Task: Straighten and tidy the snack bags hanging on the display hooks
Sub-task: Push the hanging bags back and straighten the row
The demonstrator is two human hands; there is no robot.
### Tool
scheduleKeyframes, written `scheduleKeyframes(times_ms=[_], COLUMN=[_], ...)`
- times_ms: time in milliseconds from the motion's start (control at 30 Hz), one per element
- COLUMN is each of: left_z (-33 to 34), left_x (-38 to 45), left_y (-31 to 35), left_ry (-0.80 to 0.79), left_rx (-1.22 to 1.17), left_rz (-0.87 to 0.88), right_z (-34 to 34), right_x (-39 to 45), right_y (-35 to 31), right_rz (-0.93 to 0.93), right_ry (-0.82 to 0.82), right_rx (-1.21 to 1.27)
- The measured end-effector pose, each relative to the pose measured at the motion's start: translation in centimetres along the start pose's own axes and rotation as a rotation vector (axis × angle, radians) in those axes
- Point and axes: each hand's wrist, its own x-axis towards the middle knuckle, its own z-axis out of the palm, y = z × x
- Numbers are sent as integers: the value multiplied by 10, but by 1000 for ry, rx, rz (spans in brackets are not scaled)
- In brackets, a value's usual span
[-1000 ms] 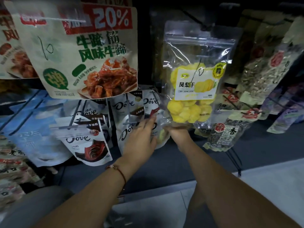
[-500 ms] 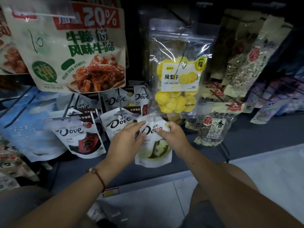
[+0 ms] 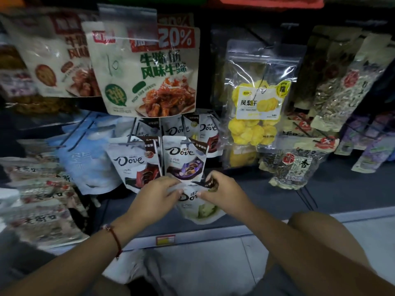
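A white Dove bag with a green picture (image 3: 199, 208) is off its hook, held low in front of the rack. My left hand (image 3: 157, 194) pinches its top left corner and my right hand (image 3: 222, 190) pinches its top right corner. Just above hang two more Dove bags on hooks: one with a red picture (image 3: 133, 162) and one with a purple picture (image 3: 184, 159). More Dove bags (image 3: 205, 129) hang behind them.
A large beef tendon snack bag (image 3: 147, 71) hangs above the Dove bags. A clear bag of yellow dried pineapple (image 3: 256, 103) hangs to the right, with seed bags (image 3: 292, 167) beyond it. Pale blue bags (image 3: 85, 154) hang on the left. A shelf edge with a price tag (image 3: 165, 240) runs below.
The green Dove bag has come off the hook and down toward me, held in both hands. The purple Dove bag behind it now shows.
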Motion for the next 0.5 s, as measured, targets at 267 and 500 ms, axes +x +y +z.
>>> scheduleKeyframes(times_ms=[267, 500], left_z=[-20, -19], left_x=[-13, 14], left_y=[-17, -14], left_ry=[-13, 11], left_rx=[241, 264], left_rz=[55, 183], right_z=[29, 22], right_x=[3, 24], right_y=[-31, -45], right_rz=[-75, -158], right_ry=[-5, 98], right_rx=[-138, -356])
